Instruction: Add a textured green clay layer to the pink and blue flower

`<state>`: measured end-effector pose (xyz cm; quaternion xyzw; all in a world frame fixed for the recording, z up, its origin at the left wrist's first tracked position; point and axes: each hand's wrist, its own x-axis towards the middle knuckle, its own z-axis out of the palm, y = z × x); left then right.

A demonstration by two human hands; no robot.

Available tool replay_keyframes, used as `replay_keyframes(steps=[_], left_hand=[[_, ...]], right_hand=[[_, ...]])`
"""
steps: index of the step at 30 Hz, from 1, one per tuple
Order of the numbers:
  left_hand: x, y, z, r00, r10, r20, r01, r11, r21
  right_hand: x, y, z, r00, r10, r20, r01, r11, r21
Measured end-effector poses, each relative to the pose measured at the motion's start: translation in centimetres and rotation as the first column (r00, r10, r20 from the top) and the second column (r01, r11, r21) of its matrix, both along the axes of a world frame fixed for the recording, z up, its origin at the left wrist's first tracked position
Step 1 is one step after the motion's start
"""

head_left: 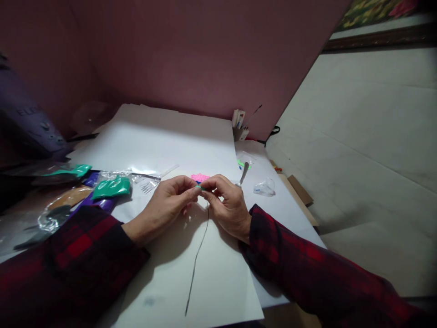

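My left hand [173, 197] and my right hand [228, 202] meet over a white sheet of paper [218, 278]. Between their thumbs and fingertips they pinch a small piece of green clay-like material [201, 187]. Just beyond the fingertips lies a bumpy pink patch [200, 177], with a bit of blue in front of it that the fingers partly cover. A thin dark line [195, 259] runs from below the hands down the sheet. I cannot tell if it is drawn or a thread.
At left lie a green clay packet [112, 187], a brown packet [71, 197] and purple packets. White forks or picks [149, 184] sit near them. A metal-handled tool [244, 172] and a clear plastic piece [264, 187] are at right. Large white sheets [164, 136] lean behind.
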<state>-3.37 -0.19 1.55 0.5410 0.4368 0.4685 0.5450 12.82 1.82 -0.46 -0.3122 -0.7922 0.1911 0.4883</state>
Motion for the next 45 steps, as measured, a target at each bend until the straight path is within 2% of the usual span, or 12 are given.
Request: replay_keyframes(steps=[3, 6, 10, 14, 16, 18, 20, 22, 30, 36, 40, 45], left_hand=[[0.0, -0.1, 0.2, 0.998, -0.01, -0.063, 0.012, 0.999, 0.036], [0.1, -0.2, 0.2, 0.995, 0.043, -0.089, -0.038, 0.997, 0.067], [0.2, -0.1, -0.1, 0.976, 0.217, -0.014, -0.215, 0.974, 0.07], [0.0, 0.2, -0.1, 0.928, 0.368, 0.059, -0.373, 0.921, 0.112], [0.0, 0.1, 0.2, 0.934, 0.352, 0.055, -0.356, 0.928, 0.113], [0.1, -0.2, 0.5, 0.96, 0.278, 0.031, -0.28, 0.954, 0.103], [0.3, -0.4, 0.6, 0.979, 0.201, 0.02, -0.202, 0.975, 0.09], [0.4, -0.5, 0.6, 0.985, 0.171, 0.02, -0.172, 0.982, 0.083], [0.5, -0.3, 0.1, 0.979, 0.189, -0.082, -0.185, 0.981, 0.048], [0.4, -0.1, 0.1, 0.982, 0.19, -0.021, -0.189, 0.981, 0.047], [0.4, -0.2, 0.1, 0.975, 0.21, -0.074, -0.204, 0.975, 0.084], [0.4, -0.3, 0.0, 0.971, 0.222, -0.086, -0.213, 0.972, 0.097]], right_hand=[[0.0, -0.1, 0.1, 1.0, -0.004, 0.019, 0.004, 1.0, 0.009], [-0.1, -0.1, 0.1, 0.999, -0.038, 0.028, 0.039, 0.999, -0.024], [-0.1, 0.3, -0.3, 0.989, -0.135, -0.064, 0.122, 0.976, -0.182], [-0.1, 1.0, -0.9, 0.969, -0.163, -0.187, 0.092, 0.937, -0.336], [-0.1, 1.0, -1.1, 0.96, -0.157, -0.232, 0.055, 0.917, -0.395], [-0.2, 0.9, -1.2, 0.956, -0.13, -0.262, 0.004, 0.902, -0.431], [-0.3, 0.7, -1.1, 0.956, -0.087, -0.28, -0.044, 0.902, -0.43], [-0.4, 0.5, -0.9, 0.954, -0.047, -0.297, -0.083, 0.908, -0.411], [-0.4, 0.1, -0.6, 0.943, 0.004, -0.332, -0.139, 0.913, -0.383], [-0.4, 0.1, -0.7, 0.934, 0.112, -0.34, -0.246, 0.891, -0.381], [-0.5, 0.2, -0.8, 0.933, 0.067, -0.353, -0.223, 0.878, -0.423], [-0.3, 0.3, -0.6, 0.966, 0.06, -0.251, -0.16, 0.901, -0.403]])
